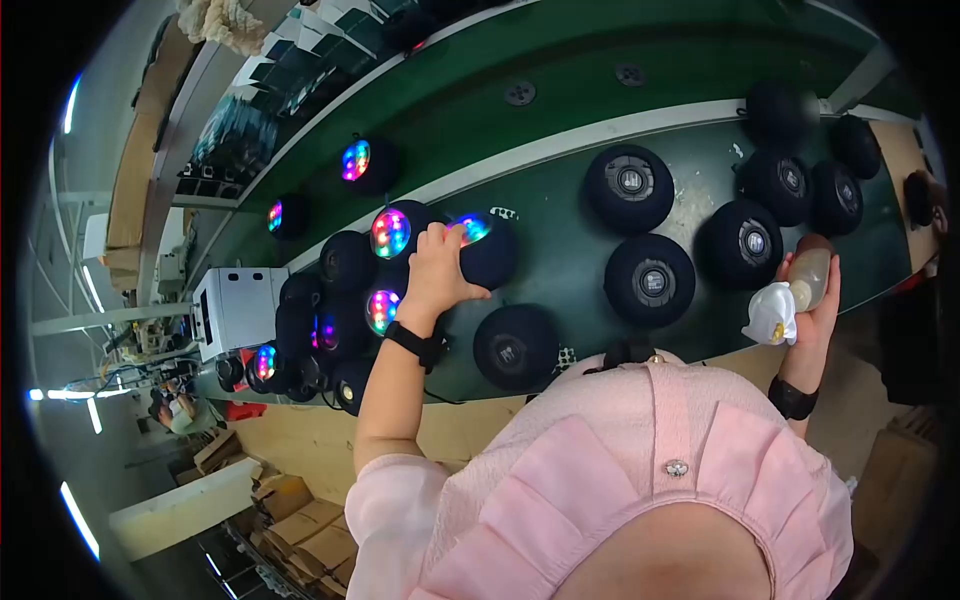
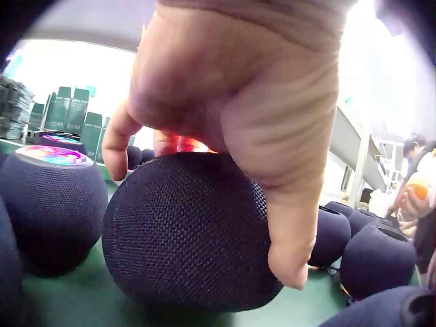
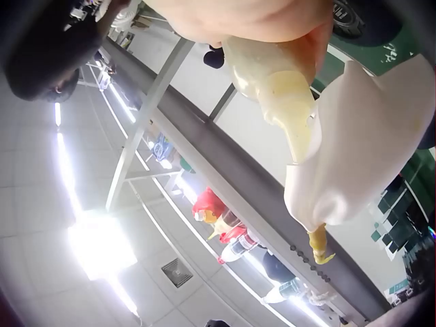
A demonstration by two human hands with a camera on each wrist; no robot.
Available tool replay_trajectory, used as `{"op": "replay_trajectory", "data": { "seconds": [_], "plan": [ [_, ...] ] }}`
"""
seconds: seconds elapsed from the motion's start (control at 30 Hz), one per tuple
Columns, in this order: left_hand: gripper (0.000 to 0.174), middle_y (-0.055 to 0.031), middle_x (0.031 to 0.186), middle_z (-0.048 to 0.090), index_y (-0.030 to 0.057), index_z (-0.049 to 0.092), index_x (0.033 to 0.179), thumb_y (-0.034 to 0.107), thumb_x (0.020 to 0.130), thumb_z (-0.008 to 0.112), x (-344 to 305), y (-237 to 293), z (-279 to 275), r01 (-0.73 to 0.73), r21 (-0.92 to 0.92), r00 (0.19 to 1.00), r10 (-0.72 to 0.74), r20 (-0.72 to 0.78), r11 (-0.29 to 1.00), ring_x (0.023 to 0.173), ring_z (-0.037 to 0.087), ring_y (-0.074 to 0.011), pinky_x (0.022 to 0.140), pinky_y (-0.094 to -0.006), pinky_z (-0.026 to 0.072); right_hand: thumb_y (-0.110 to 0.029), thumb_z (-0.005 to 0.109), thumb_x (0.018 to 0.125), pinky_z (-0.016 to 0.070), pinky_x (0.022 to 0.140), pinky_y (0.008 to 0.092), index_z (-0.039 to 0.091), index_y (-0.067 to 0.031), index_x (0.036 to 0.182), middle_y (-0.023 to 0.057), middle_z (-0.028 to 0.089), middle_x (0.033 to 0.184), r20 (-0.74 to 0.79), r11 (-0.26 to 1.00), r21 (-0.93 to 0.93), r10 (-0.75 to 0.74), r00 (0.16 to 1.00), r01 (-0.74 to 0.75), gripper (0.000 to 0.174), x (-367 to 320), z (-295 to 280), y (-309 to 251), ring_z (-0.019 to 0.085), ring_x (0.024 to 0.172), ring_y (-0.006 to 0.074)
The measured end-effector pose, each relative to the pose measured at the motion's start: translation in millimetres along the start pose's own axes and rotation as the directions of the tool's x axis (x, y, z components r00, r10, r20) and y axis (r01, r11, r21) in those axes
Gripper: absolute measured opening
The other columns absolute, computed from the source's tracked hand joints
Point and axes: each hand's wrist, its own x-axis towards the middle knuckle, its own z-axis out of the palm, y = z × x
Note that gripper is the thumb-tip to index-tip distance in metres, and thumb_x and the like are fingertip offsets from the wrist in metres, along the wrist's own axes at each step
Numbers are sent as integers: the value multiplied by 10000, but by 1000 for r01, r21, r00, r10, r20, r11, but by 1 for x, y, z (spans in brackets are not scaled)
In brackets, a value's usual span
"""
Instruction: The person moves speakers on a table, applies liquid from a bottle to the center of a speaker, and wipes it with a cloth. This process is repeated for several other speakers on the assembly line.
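My left hand (image 1: 440,272) grips a round, dark fabric-covered speaker (image 1: 492,260) from above, thumb on one side and fingers on the other. Under the palm, its top glows with coloured light. In the left wrist view the speaker's mesh side (image 2: 191,238) fills the middle, close over the green bench. At the right, my right hand (image 1: 828,312) holds a translucent squeeze bottle (image 1: 812,275) with a yellowish nozzle. A white cloth or wrap (image 3: 361,150) surrounds the nozzle, whose yellow tip (image 3: 318,244) pokes out past it.
Several unlit speakers, one with a recessed label panel (image 1: 650,282), stand on the green bench (image 1: 560,270). Lit speakers (image 1: 391,232) crowd the left. A white box-shaped machine (image 1: 240,308) stands beyond them. Cardboard boxes (image 1: 300,530) lie below. Another person (image 2: 419,197) is at the far right in the left wrist view.
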Motion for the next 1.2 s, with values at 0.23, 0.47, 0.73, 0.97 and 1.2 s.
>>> {"op": "replay_trajectory", "data": {
  "seconds": [0.23, 0.47, 0.73, 0.97, 1.2],
  "plan": [
    [982, -97, 1044, 430, 109, 435, 1233, 247, 367, 877, 2, 5, 3, 21, -47, 999, -22, -35, 999, 994, 449, -299, 724, -429, 460, -413, 587, 825, 514, 748, 403, 497, -28, 1080, 191, 549, 978, 9, 1000, -20, -6, 1000, 6, 471, 0, 6, -3, 569, 869, 307],
    [1040, -124, 1107, 422, 156, 358, 1311, 194, 406, 870, -18, 4, 16, 37, -88, 987, -50, -150, 995, 1016, 442, -318, 794, -428, 436, -407, 593, 822, 505, 764, 411, 486, -32, 1095, 185, 548, 973, 14, 1000, 4, 14, 1000, -14, 477, 1, 2, -4, 562, 888, 308],
    [929, -144, 1150, 425, 139, 377, 1292, 122, 477, 823, -39, -18, 45, 92, -25, 975, -96, -202, 995, 1046, 439, -328, 816, -437, 422, -402, 595, 820, 505, 757, 425, 519, -60, 1057, 166, 556, 981, 22, 1000, -7, 1, 1000, 0, 423, 0, 2, -1, 563, 886, 315],
    [733, -142, 1161, 464, 85, 443, 1250, 128, 597, 774, -24, 62, -30, -105, -293, 963, 24, -267, 950, 1116, 428, -306, 908, -377, 376, -413, 584, 824, 500, 746, 434, 528, -91, 1045, 142, 567, 962, 15, 997, 2, -75, 997, 75, 395, -11, 7, 1, 569, 852, 309],
    [742, -185, 1350, 336, 90, 370, 1322, 385, 726, 697, 95, 130, 21, 462, -861, 874, -276, 401, 212, 1216, 364, -320, 916, -528, 351, -404, 581, 827, 493, 749, 436, 517, -78, 1059, 125, 559, 962, 10, 993, 79, -91, 996, 90, 405, -17, 4, -3, 552, 861, 302]
  ]
}}
